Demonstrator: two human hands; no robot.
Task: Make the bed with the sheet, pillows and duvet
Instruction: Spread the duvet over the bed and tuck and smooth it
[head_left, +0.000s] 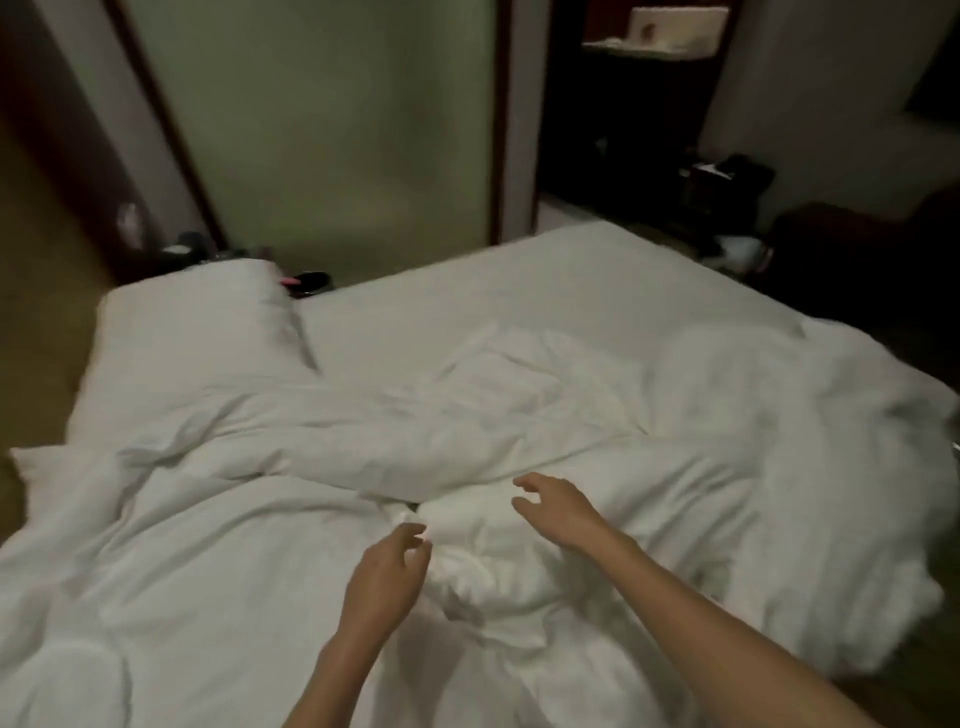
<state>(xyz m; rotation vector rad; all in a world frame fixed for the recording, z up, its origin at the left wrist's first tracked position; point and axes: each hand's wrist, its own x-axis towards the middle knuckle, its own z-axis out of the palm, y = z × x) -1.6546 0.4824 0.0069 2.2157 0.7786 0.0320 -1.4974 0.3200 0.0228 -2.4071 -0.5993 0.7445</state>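
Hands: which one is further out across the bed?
The right hand. It reaches past the bunched fold in the duvet, fingers spread; the left hand hangs nearer the camera, short of that fold.

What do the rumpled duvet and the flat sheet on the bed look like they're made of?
Duvet: white, matte woven fabric, probably cotton, over soft padding; it bunches in thick puffy folds. Sheet: thin white matte cloth, likely cotton, lying flat and smooth.

Dim room, frosted glass panel (332, 130) in dark wood frame, tan carpet (36, 270), dark alcove with lit shelf (652, 49)
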